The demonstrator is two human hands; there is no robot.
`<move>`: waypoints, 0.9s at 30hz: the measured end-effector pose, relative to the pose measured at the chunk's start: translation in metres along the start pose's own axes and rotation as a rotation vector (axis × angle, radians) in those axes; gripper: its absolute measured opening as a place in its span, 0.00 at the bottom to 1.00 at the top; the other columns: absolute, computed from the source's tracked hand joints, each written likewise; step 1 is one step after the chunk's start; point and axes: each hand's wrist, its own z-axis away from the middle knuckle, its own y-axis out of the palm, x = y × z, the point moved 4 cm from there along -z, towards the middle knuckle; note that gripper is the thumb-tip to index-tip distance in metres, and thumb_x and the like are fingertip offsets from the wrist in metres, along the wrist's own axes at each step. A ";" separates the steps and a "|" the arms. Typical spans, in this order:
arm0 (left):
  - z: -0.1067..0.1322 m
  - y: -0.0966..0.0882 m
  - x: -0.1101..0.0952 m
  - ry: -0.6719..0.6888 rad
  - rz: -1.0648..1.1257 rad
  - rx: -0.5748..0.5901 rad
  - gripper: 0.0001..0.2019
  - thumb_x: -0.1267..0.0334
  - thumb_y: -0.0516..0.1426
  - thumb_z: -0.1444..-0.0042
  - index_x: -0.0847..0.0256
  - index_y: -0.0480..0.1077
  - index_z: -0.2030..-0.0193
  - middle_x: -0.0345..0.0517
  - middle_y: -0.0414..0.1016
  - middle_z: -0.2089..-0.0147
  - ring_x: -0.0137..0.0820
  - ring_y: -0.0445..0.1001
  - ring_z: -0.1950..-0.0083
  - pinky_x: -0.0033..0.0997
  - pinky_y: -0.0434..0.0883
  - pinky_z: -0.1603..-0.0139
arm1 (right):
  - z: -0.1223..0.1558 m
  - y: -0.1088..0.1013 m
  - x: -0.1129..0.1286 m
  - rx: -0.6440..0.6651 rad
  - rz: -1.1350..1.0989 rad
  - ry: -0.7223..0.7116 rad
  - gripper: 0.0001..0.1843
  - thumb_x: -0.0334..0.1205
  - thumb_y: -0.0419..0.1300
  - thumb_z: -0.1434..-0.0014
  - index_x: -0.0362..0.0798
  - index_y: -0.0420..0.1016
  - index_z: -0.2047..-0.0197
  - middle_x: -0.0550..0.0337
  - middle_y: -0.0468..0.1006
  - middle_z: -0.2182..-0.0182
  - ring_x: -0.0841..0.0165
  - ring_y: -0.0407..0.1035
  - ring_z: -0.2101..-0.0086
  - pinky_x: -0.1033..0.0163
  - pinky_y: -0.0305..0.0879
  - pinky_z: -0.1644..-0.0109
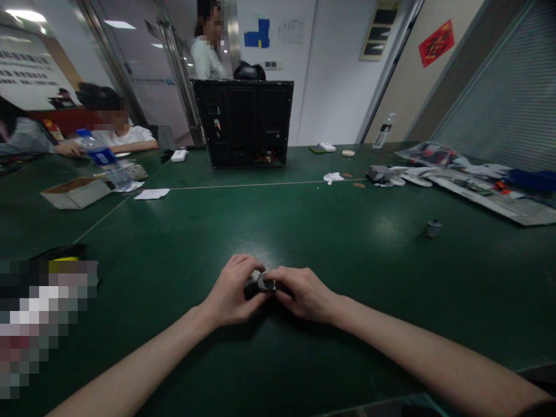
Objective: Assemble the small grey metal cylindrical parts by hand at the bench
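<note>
watching left hand [230,291] and right hand [305,294] closed on small dark cylinder [257,286], metal ring at its end, held between them over green work table [347,324]. i see black computer case [242,124] ahead, water bottle [103,159] and cardboard box [76,194] left, small metal part [433,228] right, well apart from hands.

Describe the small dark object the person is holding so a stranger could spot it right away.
Find the long green-topped table, then the two bare hands meeting near its front edge, the left hand and the right hand. Between them sits a short black cylinder with a shiny metal ring at one end. Unlike the small grey part lying off to the right, it is held.
</note>
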 end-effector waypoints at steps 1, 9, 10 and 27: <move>0.000 -0.001 -0.001 0.012 0.000 -0.004 0.10 0.64 0.58 0.49 0.59 0.65 0.59 0.47 0.72 0.61 0.39 0.69 0.56 0.40 0.67 0.55 | 0.000 0.000 0.000 -0.006 0.008 -0.012 0.20 0.30 0.53 0.43 0.50 0.60 0.48 0.57 0.72 0.61 0.70 0.66 0.67 0.65 0.62 0.62; 0.003 0.001 0.001 0.112 -0.040 -0.104 0.14 0.68 0.57 0.47 0.58 0.63 0.53 0.48 0.73 0.55 0.39 0.69 0.51 0.42 0.65 0.49 | 0.001 -0.008 0.007 -0.065 -0.029 -0.064 0.19 0.30 0.52 0.44 0.49 0.62 0.48 0.58 0.71 0.66 0.71 0.62 0.72 0.66 0.59 0.68; 0.003 0.002 0.002 0.115 -0.050 -0.115 0.13 0.69 0.57 0.46 0.58 0.63 0.53 0.48 0.73 0.55 0.38 0.69 0.51 0.42 0.65 0.49 | 0.001 -0.008 0.007 -0.073 -0.042 -0.060 0.18 0.31 0.52 0.43 0.48 0.62 0.49 0.58 0.71 0.67 0.71 0.62 0.72 0.66 0.59 0.68; 0.002 0.007 0.004 0.138 -0.118 -0.129 0.15 0.73 0.58 0.46 0.60 0.65 0.52 0.48 0.71 0.56 0.36 0.68 0.55 0.39 0.65 0.52 | 0.000 -0.008 0.000 -0.245 0.002 0.001 0.06 0.34 0.55 0.41 0.47 0.68 0.58 0.60 0.73 0.71 0.74 0.65 0.74 0.69 0.59 0.70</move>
